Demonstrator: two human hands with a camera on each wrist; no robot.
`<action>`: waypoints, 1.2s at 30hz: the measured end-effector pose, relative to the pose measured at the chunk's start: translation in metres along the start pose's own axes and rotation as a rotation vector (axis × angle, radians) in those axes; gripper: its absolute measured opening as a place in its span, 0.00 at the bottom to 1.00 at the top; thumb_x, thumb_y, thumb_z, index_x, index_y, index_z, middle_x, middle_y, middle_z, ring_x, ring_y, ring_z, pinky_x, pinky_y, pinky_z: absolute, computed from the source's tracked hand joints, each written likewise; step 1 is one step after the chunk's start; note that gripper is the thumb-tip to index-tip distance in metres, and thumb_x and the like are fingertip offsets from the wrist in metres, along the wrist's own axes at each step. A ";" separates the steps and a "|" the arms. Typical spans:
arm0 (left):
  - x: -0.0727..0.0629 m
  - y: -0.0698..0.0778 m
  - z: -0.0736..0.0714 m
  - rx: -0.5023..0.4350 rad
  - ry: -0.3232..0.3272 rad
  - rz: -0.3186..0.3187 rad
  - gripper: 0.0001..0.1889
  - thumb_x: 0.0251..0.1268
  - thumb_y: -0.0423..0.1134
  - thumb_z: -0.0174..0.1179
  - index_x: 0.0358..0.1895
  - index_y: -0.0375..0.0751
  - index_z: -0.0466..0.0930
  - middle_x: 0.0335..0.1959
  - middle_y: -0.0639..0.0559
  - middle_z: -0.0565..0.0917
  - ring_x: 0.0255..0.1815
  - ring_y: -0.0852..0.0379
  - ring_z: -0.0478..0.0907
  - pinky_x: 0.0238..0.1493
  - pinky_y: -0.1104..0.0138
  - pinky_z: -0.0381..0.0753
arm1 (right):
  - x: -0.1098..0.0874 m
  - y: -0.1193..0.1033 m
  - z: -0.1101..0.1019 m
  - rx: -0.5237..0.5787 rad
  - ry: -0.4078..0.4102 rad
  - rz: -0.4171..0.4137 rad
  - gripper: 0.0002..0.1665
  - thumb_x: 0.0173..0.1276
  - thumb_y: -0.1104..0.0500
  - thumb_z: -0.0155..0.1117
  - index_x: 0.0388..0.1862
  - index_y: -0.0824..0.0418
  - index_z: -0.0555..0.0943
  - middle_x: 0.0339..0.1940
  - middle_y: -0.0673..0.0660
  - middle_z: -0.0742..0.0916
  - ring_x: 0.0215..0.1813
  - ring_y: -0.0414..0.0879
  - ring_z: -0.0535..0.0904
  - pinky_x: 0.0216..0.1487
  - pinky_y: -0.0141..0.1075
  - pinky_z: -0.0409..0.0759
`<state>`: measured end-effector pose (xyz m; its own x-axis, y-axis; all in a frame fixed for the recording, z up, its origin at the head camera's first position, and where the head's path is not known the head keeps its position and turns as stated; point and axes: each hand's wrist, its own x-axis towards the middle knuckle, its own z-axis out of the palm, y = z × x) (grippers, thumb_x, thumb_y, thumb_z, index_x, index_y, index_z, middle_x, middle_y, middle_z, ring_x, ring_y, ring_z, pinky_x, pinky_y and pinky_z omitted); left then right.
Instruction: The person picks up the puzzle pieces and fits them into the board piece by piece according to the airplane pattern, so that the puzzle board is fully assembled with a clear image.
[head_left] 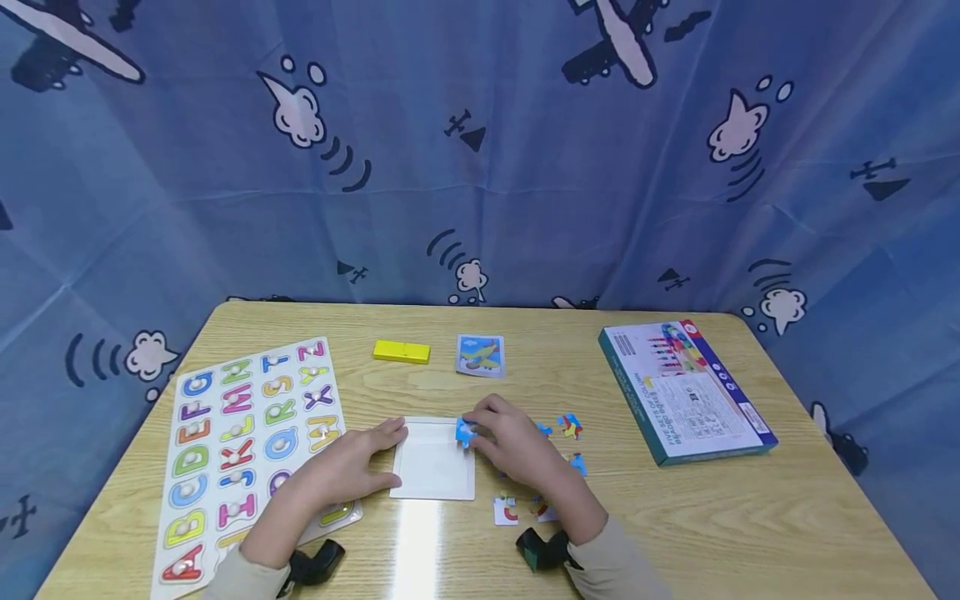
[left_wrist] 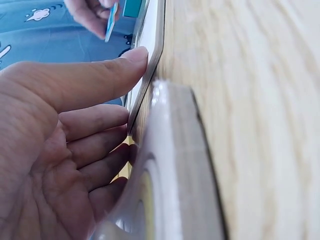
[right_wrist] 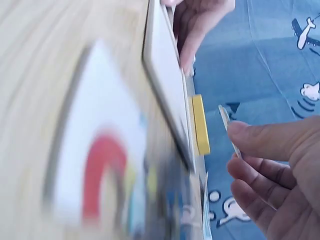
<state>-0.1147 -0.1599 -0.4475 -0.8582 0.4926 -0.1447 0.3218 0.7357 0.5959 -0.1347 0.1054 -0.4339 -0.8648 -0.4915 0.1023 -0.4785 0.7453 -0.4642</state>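
A shallow white puzzle tray [head_left: 433,467] lies at the middle of the table. My left hand [head_left: 347,467] rests at its left side, thumb and fingertips on the edge. In the left wrist view the thumb touches the tray's rim [left_wrist: 150,55]. Over the tray's upper right corner, my right hand [head_left: 513,442] pinches a blue jigsaw piece [head_left: 464,433] between thumb and fingers. From the right wrist the piece [right_wrist: 227,125] appears edge-on, raised above the tray. Several loose jigsaw pieces [head_left: 570,426] lie on the table around the right hand, some partly hidden by it.
An alphabet board [head_left: 255,400] lies at left, partly under the left forearm. Behind the tray are a yellow block [head_left: 402,352] and a small airplane picture card [head_left: 481,355]. A flat boxed set [head_left: 686,392] lies at right. A blue curtain [head_left: 480,150] hangs behind the table.
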 end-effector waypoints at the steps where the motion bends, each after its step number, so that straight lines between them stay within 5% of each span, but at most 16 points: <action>1: 0.000 0.000 0.000 0.001 -0.001 -0.001 0.36 0.56 0.46 0.67 0.68 0.42 0.67 0.72 0.48 0.63 0.72 0.46 0.61 0.67 0.52 0.67 | 0.002 -0.003 0.001 -0.001 -0.002 -0.005 0.18 0.64 0.58 0.65 0.53 0.59 0.82 0.46 0.51 0.80 0.42 0.40 0.77 0.42 0.31 0.81; 17: 0.002 -0.004 -0.001 0.014 -0.005 0.007 0.37 0.56 0.49 0.67 0.69 0.42 0.66 0.72 0.49 0.63 0.72 0.48 0.61 0.67 0.54 0.66 | 0.033 -0.041 0.038 -0.011 -0.051 0.010 0.15 0.66 0.60 0.63 0.52 0.59 0.82 0.46 0.51 0.81 0.41 0.38 0.79 0.42 0.29 0.80; 36: 0.001 -0.004 -0.001 0.016 -0.011 0.009 0.38 0.56 0.49 0.67 0.70 0.41 0.64 0.72 0.49 0.63 0.72 0.49 0.60 0.68 0.54 0.66 | 0.039 -0.039 0.056 -0.024 0.004 0.004 0.16 0.64 0.59 0.65 0.51 0.59 0.84 0.45 0.50 0.79 0.42 0.39 0.75 0.39 0.27 0.77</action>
<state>-0.1174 -0.1628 -0.4493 -0.8506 0.5044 -0.1482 0.3362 0.7386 0.5843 -0.1417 0.0321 -0.4614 -0.8671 -0.4871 0.1040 -0.4787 0.7576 -0.4437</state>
